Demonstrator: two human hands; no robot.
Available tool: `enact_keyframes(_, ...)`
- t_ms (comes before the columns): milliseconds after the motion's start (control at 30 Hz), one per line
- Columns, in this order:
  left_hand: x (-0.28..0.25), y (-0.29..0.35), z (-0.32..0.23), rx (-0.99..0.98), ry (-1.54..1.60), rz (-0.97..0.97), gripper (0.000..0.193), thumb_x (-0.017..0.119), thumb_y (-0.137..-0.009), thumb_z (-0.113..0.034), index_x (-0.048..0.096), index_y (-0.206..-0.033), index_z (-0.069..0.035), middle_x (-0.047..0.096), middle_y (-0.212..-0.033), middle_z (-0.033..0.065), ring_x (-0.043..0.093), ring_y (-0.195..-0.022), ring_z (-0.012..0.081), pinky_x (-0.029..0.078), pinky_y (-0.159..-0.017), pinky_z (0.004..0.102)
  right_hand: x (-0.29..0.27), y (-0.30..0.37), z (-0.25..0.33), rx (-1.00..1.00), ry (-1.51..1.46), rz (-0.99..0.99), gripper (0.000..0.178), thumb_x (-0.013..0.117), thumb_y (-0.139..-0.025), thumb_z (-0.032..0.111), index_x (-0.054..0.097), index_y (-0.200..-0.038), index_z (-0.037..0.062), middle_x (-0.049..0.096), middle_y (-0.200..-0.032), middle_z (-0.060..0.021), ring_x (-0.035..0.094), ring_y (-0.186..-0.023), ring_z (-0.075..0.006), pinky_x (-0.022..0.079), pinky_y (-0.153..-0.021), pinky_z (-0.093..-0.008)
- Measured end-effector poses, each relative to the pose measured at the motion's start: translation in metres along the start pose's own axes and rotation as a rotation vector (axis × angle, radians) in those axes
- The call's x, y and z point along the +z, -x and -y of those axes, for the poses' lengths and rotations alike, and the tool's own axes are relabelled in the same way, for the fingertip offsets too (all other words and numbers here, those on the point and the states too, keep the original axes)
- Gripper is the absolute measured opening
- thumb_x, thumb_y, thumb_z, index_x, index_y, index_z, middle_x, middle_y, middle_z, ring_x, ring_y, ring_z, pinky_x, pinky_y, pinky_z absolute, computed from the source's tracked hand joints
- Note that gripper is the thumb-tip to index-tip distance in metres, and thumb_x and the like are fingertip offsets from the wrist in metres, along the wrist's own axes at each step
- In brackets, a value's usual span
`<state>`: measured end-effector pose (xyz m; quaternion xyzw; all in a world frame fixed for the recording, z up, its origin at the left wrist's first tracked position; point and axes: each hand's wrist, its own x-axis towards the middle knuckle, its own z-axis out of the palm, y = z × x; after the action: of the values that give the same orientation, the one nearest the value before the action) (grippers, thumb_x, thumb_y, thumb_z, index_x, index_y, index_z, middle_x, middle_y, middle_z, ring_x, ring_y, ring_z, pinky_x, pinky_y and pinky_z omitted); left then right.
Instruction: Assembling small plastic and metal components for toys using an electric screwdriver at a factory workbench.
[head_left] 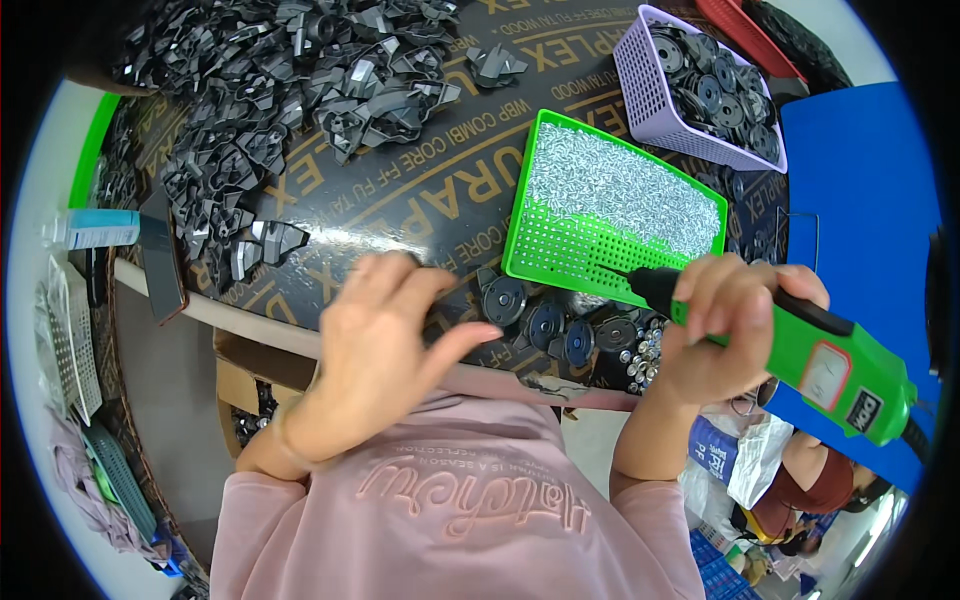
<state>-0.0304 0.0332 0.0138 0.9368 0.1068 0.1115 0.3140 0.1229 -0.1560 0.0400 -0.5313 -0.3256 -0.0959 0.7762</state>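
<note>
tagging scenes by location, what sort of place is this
Probably a small assembly workshop: a green electric screwdriver in the right hand, a green tray of screws, and heaps of dark plastic parts.

Screwdriver [820, 365]: bright green body, black tip and black grip strip.
Tray [560, 255]: green, pattern of small holes.
Screws [620, 190]: shiny silver.
Basket [650, 95]: pale lilac, grid pattern.
Round parts [545, 322]: dark grey.
Plastic pieces [290, 90]: dark grey.
Board [440, 190]: black, gold lettering.
Sleeve [450, 500]: dusty pink.
</note>
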Motion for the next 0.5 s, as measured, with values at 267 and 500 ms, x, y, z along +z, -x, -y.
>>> enact_keyframes(267, 0.025, -0.006, -0.006, -0.051, 0.073, 0.021, 0.024, 0.078, -0.075, -0.009, 0.062, -0.092, -0.004, 0.06, -0.098, 0.0108, 0.055, -0.092, 0.0342, 0.047, -0.076, 0.0403, -0.001, 0.01, -0.018, 0.041, 0.027, -0.01, 0.031, 0.062, -0.094, 0.003, 0.038, -0.113, 0.005, 0.048, -0.057, -0.004, 0.046, -0.043, -0.0146, 0.047, -0.047, -0.0326)
enact_keyframes(500, 0.018, 0.001, 0.008, -0.249, 0.832, 0.084, 0.019, 0.068, -0.088, 0.005, 0.054, -0.1, 0.0, 0.061, -0.082, 0.0053, 0.055, -0.067, 0.0078, 0.055, -0.062, 0.0255, -0.004, 0.011, -0.021, 0.028, 0.048, 0.0, 0.032, 0.061, -0.091, -0.003, 0.039, -0.114, 0.0035, 0.051, -0.058, -0.005, 0.05, -0.045, -0.0144, 0.051, -0.049, -0.0325)
